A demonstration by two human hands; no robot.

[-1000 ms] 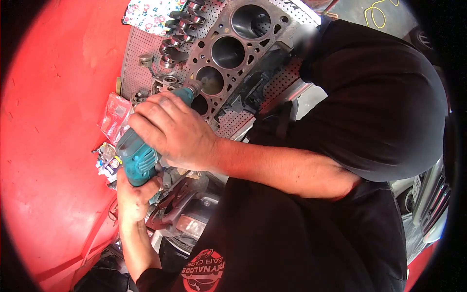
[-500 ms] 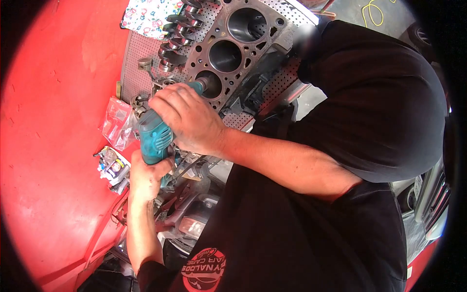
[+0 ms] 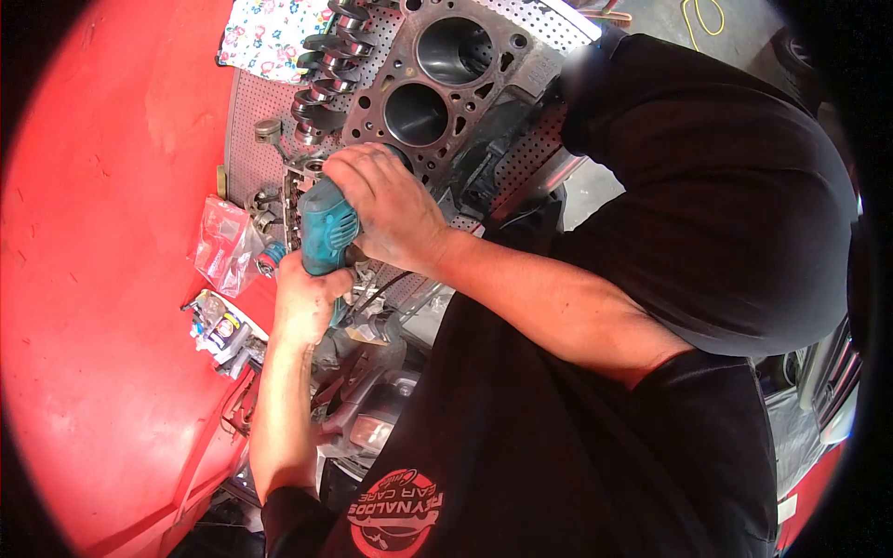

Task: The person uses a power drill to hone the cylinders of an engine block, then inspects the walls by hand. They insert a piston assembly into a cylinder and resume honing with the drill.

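A teal power drill (image 3: 327, 231) is held between both my hands over an engine block (image 3: 458, 104). My left hand (image 3: 305, 299) wraps round its handle, the thumb folded across. Over the drill's front end lies my right hand (image 3: 402, 216), fingers curled round it and pointing toward the block. The drill's nose and whatever is fitted in it are hidden behind that hand, at the nearest cylinder bore, of which only a dark edge shows. Two other bores stay in full sight, the middle bore (image 3: 416, 114) being closer to my hand.
Left of the block lies a crankshaft (image 3: 321, 88) beside a floral cloth (image 3: 277, 39). A piston (image 3: 268, 132) rests on the perforated table (image 3: 244, 112). A clear plastic bag (image 3: 223, 244) and small containers (image 3: 221, 327) sit at the table's left edge, before a red surface (image 3: 102, 232).
Both hands and the drill have moved right in view, closer over the nearest bore. The drill's front end, visible before inside that bore, is now covered by my right hand. The view has shifted slightly.
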